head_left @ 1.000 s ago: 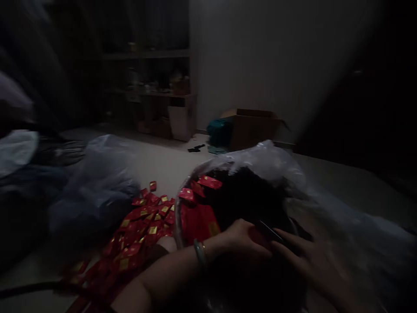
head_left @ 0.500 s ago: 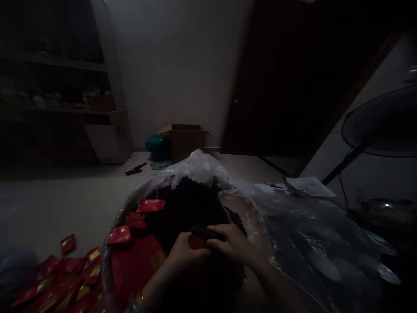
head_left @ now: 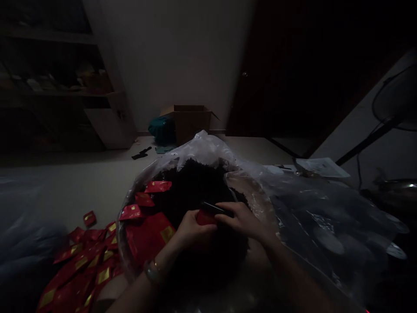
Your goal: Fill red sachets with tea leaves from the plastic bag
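Note:
The room is dim. My left hand [head_left: 192, 228] is closed on a small red packet [head_left: 205, 217], held over a heap of dark loose material [head_left: 195, 191] in a clear plastic bag [head_left: 260, 191]. My right hand [head_left: 243, 219] pinches a dark flat tool [head_left: 215, 208] whose tip sits at the packet's mouth. Three red packets [head_left: 143, 200] lie on the heap's left side, and a larger red bag [head_left: 148, 237] leans below them. A bracelet circles my left wrist.
Several red and gold packets [head_left: 84, 269] are scattered on the floor at lower left. A cardboard box [head_left: 189, 119] and a teal bundle [head_left: 161, 130] stand by the far wall. Shelves [head_left: 58, 91] are at the left. A fan [head_left: 395, 102] and papers [head_left: 321, 167] are at the right.
The view swung right and then steadied. My hands came together over the heap, the right one bringing the dark tool to the packet held by the left.

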`<state>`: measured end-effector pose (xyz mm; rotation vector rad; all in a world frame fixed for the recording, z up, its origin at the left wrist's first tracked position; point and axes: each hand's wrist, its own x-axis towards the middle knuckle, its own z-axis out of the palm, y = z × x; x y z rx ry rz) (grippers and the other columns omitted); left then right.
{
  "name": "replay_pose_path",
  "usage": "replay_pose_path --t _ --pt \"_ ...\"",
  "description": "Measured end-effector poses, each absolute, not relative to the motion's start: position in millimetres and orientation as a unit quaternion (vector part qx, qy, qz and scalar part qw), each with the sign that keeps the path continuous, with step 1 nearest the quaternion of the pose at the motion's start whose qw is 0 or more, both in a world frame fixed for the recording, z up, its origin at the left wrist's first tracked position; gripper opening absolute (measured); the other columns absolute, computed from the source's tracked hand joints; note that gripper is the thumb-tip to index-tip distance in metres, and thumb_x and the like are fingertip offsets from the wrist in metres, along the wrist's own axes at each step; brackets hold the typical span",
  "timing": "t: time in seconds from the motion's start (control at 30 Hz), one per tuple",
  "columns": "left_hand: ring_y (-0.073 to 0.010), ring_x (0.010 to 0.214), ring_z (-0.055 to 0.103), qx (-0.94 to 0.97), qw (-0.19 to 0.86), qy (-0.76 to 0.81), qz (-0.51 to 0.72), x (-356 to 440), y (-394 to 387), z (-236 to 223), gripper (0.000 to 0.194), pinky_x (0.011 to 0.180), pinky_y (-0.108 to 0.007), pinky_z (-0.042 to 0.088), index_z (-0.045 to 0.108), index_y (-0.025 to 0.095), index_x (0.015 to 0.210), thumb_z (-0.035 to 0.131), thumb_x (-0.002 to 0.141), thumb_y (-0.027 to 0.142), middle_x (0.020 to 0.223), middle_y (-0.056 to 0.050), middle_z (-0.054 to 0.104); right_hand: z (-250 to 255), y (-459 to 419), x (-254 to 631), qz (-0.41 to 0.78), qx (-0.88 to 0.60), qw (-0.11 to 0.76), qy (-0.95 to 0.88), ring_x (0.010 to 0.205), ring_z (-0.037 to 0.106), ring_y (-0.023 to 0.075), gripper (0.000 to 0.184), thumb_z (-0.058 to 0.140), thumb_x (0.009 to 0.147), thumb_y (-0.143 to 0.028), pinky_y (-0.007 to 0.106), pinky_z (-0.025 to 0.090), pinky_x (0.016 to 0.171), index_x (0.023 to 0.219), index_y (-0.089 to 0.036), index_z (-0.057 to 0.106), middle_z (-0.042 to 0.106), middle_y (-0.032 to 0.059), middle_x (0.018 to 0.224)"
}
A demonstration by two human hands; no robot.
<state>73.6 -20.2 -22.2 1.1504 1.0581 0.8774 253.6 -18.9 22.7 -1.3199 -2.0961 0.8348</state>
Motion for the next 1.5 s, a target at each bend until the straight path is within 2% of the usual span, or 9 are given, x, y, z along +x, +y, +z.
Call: replay_pose_path --t 0.53,0.73,0.87,0.97,1.03,1.1,1.23,1.4,1.5 --pt "-0.0146 0.059 0.060 0.525 0.608 0.471 0.364 70 -17 -26 0.032 0.054 -0.022 0.045 0.070 0.013 0.075 0.083 0.050 0.029 0.066 -0.001 0.069 13 -18 252 0.293 -0.486 0.247 -0.785 0.093 0.067 0.0241 0.025 0.059 0.084 -0.033 0.033 0.048 0.081 0.105 -0.024 0.070 0.073 0.0045 0.103" --pt "-0.0156 0.064 0.061 0.485 0.605 0.463 0.430 70 -14 -23 0.037 0.059 -0.024 0.046 0.068 0.014 0.086 0.074 0.062 0.042 0.072 -0.001 0.069 20 -7 266 0.325 -0.545 0.247 -0.733 0.082 0.067 0.0210 0.036 0.056 0.085 -0.042 0.029 0.049 0.069 0.112 -0.019 0.064 0.072 0.0054 0.099" --pt "-0.0140 0.065 0.061 0.470 0.578 0.476 0.467 67 -13 -21 0.029 0.062 -0.022 0.046 0.067 0.015 0.078 0.077 0.058 0.034 0.068 0.002 0.068 7 7 296 0.255 -0.604 0.131 -0.743 0.077 0.066 0.0218 0.029 0.054 0.086 -0.043 0.027 0.045 0.061 0.096 -0.018 0.066 0.072 0.0079 0.088" --pt "-0.0131 0.059 0.060 0.432 0.610 0.473 0.466 66 -14 -18 0.033 0.058 -0.022 0.046 0.067 0.014 0.075 0.077 0.060 0.041 0.065 0.001 0.067 -13 14 313 0.215 -0.629 0.019 -0.747 0.069 0.066 0.0222 0.024 0.064 0.079 -0.040 0.026 0.043 0.055 0.087 -0.017 0.066 0.071 0.0091 0.081" --pt "-0.0133 0.059 0.060 0.410 0.630 0.465 0.467 66 -15 -17 0.038 0.057 -0.023 0.045 0.069 0.013 0.076 0.077 0.059 0.046 0.066 0.000 0.069 -21 15 313 0.205 -0.636 -0.003 -0.744 0.067 0.066 0.0220 0.024 0.070 0.074 -0.038 0.025 0.043 0.054 0.084 -0.017 0.066 0.071 0.0081 0.078" --pt "-0.0136 0.059 0.060 0.399 0.641 0.459 0.468 67 -16 -19 0.042 0.057 -0.023 0.045 0.070 0.013 0.077 0.077 0.059 0.050 0.067 -0.001 0.069 -21 13 303 0.210 -0.626 0.048 -0.750 0.071 0.067 0.0219 0.021 0.069 0.076 -0.038 0.026 0.045 0.058 0.085 -0.019 0.066 0.072 0.0077 0.080" --pt "-0.0124 0.058 0.058 0.414 0.649 0.441 0.461 69 -15 -21 0.042 0.057 -0.022 0.043 0.071 0.013 0.074 0.076 0.060 0.052 0.064 -0.001 0.068 -5 -2 260 0.285 -0.530 0.276 -0.750 0.091 0.066 0.0200 0.024 0.050 0.089 -0.038 0.029 0.049 0.076 0.101 -0.022 0.065 0.071 0.0051 0.100" --pt "-0.0103 0.053 0.052 0.463 0.651 0.417 0.434 69 -16 -17 0.043 0.054 -0.021 0.039 0.068 0.013 0.064 0.074 0.060 0.055 0.056 0.002 0.062 2 -18 227 0.351 -0.521 0.362 -0.689 0.068 0.063 0.0165 0.020 0.064 0.076 -0.037 0.026 0.047 0.064 0.069 -0.018 0.064 0.068 0.0008 0.070" --pt "-0.0084 0.050 0.047 0.472 0.656 0.411 0.422 68 -18 -14 0.046 0.052 -0.020 0.036 0.063 0.013 0.058 0.071 0.062 0.058 0.052 0.003 0.057 3 -19 228 0.386 -0.513 0.378 -0.667 0.062 0.059 0.0147 0.023 0.063 0.075 -0.037 0.024 0.045 0.059 0.063 -0.018 0.063 0.065 -0.0007 0.063"
